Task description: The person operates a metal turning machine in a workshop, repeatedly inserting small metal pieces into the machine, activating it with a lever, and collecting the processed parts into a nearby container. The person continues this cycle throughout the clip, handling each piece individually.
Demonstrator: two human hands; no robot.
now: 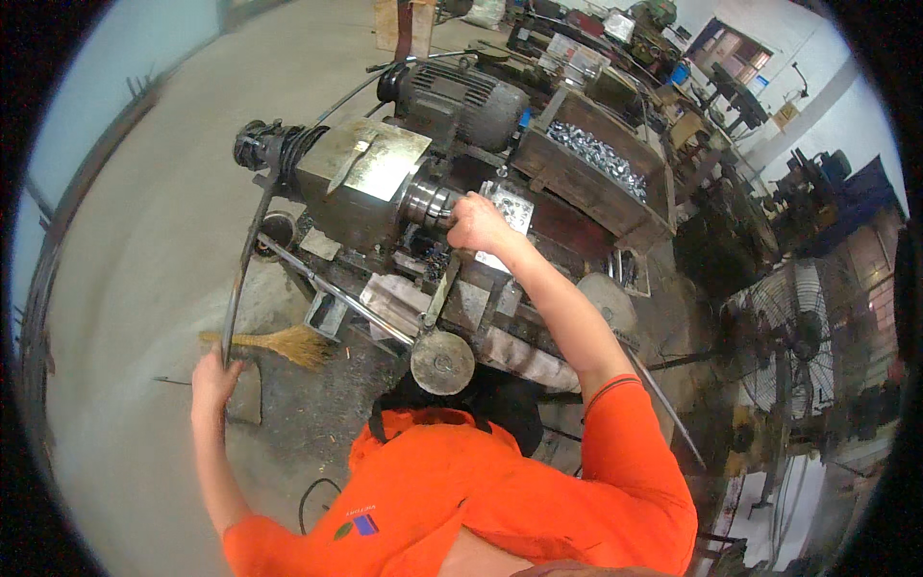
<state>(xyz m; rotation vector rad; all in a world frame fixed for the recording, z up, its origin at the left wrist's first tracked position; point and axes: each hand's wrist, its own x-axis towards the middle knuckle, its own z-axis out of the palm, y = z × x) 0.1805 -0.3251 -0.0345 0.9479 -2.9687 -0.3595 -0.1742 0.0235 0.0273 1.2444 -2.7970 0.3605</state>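
My left hand [213, 380] is wrapped round the lower end of a long metal lever [246, 260]. The lever slopes up to the left end of a small lathe's headstock [332, 197]. At the other end of the headstock sits a round steel chuck [423, 204]. My right hand [476, 224] is closed at the chuck's front, fingertips against it; whatever they pinch is hidden. Just beyond that hand stands a pale metal block with holes [514, 210]. A loose wrench-like tool [352, 165] lies on top of the headstock.
An electric motor [461, 104] is mounted behind the headstock. A wooden box [601, 197] of small shiny metal parts stands at the back right. Close to my body are a round metal disc [442, 363] and a bar [336, 291]. A straw broom [293, 344] lies left; a fan [784, 337] stands right.
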